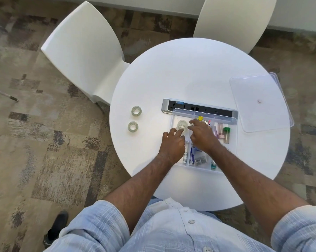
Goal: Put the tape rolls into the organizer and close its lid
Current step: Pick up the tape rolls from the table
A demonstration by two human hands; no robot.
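Note:
A clear plastic organizer [232,142] sits on the round white table [190,70], its lid [259,102] lying off to the right. Two clear tape rolls [181,125] lie stacked or overlapping in its far left compartment. My left hand [172,142] has its fingertips on the nearer of these rolls. My right hand [201,135] reaches beside it, fingers spread at the compartment's divider, holding nothing that I can see. Two more tape rolls lie on the table to the left, one [136,111] farther and one [132,126] nearer.
A grey power strip [171,107] lies just behind the organizer. The organizer's other compartments hold small stationery, a green-capped tube [226,135] and a yellow item [200,118]. Two white chairs [84,51] stand at the table's far side.

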